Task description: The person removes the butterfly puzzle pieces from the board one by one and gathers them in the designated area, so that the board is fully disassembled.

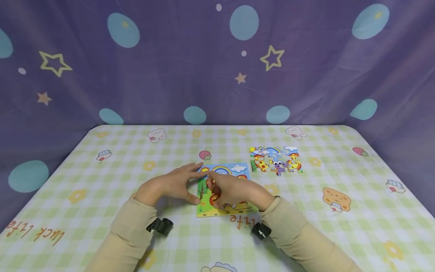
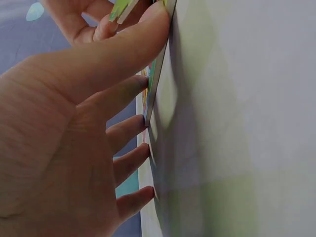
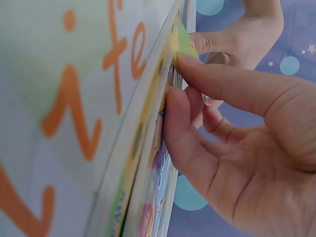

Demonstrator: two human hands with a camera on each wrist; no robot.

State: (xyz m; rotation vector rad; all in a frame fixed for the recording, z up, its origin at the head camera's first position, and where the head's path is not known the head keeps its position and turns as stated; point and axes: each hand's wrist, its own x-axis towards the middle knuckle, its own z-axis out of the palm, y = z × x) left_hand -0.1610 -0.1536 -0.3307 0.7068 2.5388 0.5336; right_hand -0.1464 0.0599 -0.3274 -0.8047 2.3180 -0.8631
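Observation:
A colourful picture puzzle board (image 1: pixel 222 212) lies on the table in front of me. My left hand (image 1: pixel 170 186) spans its left side; in the left wrist view the thumb (image 2: pixel 153 24) rests on the board's edge and the other fingertips reach along it, fingers spread. Over the board is my right hand (image 1: pixel 236 189), its fingers curled. They pinch a small puzzle piece (image 2: pixel 119 10) with a green face, tilted off the board in the left wrist view. Most of that piece is hidden by fingers. The right thumb (image 3: pixel 222 79) is near the board's surface.
Beyond the board to the right lies a group of loose puzzle pieces (image 1: pixel 278 166), set closely side by side, with rainbow and animal pictures. A green checked cloth (image 1: pixel 115 196) covers the table. A purple curtain (image 1: pixel 190 75) hangs behind the far edge.

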